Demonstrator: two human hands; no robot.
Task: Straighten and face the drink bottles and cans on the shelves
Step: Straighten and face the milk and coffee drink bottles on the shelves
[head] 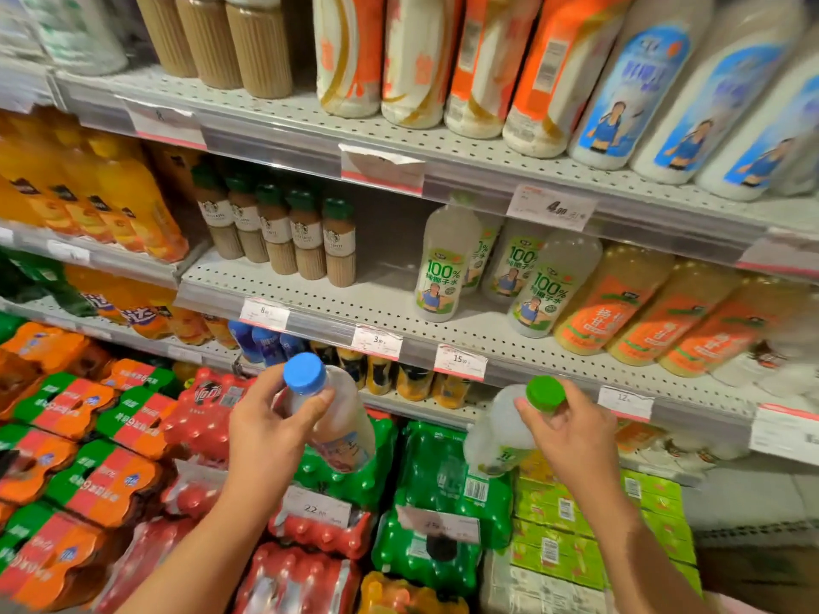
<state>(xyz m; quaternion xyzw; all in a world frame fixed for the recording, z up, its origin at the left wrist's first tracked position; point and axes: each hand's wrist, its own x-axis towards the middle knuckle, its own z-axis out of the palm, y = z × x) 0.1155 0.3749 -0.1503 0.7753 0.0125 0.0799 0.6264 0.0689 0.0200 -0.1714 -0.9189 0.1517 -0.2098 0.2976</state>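
Below the middle shelf (pixel 399 312), in front of the shrink-wrapped multipacks, we hold two bottles clear of the shelving, one in each hand.

Left hand (pixel 266 432): fingers and thumb curled round the neck and shoulder of the blue-capped bottle (pixel 337 418). Cap bright blue; body translucent with milky white liquid; a label with blue and reddish print shows low on the body, blurred and unreadable. Bottle tilted, cap toward us and base pointing far and right, over the green multipack (pixel 354 476).

Right hand (pixel 571 440): fingertips pinch the green-capped bottle (pixel 501 432) just under its cap. Cap bright green; body pale, cloudy; a green-and-white label sits at its lower end. Bottle tilted, cap up and right, base down and left.

On the middle shelf, far and right of the hands, stand the matching green-label bottles (pixel 438 268), marked "100%" with a figure in blue. We see about four: the near two face front, and the right one leans. To their right, a row of orange-label bottles (pixel 607 303), leaning. To their left, past a bare stretch of perforated shelf, five coffee bottles (pixel 306 237) with green caps, upright in a diagonal row.

On the top shelf (pixel 274 121): blue-label white bottles (pixel 620 104) at right, with the same figure print, and orange-and-white bottles (pixel 412 59) at centre. Price tags (pixel 461 361) hang along the shelf edges.
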